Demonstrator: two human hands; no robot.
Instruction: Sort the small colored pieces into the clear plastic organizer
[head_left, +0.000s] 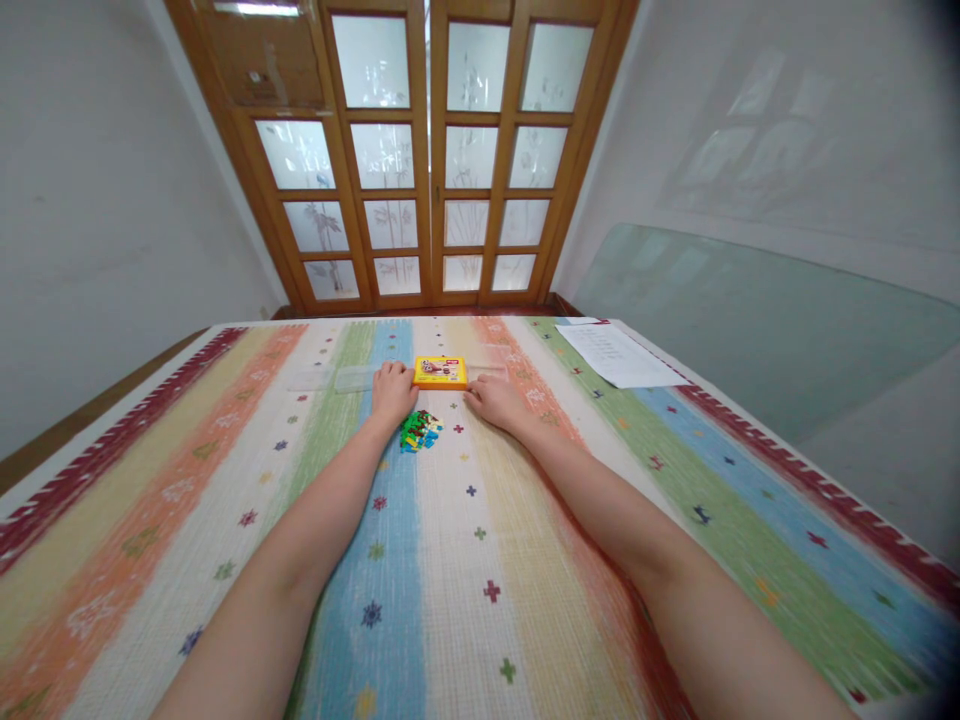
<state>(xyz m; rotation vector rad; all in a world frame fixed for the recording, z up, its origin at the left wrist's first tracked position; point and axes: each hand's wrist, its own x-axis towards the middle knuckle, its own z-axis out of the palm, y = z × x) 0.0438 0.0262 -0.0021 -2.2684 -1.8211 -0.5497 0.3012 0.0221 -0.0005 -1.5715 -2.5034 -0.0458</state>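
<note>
A small yellow box (440,372) lies on the striped cloth far ahead of me. My left hand (393,391) rests at its left end, fingers curled against the box's edge. My right hand (496,400) lies flat on the cloth just right of and below the box, its fingertips touching the lower right corner. A little heap of small coloured plastic pieces (419,431), green, blue and yellow, sits between my wrists just below the box. A clear plastic lid or tray (358,378) lies to the left behind my left hand.
The striped cloth (480,560) covers a wide table. A white printed sheet (616,354) lies at the far right. Wooden doors with frosted glass panes (431,160) stand beyond the table. A glass pane (750,320) leans on the right wall.
</note>
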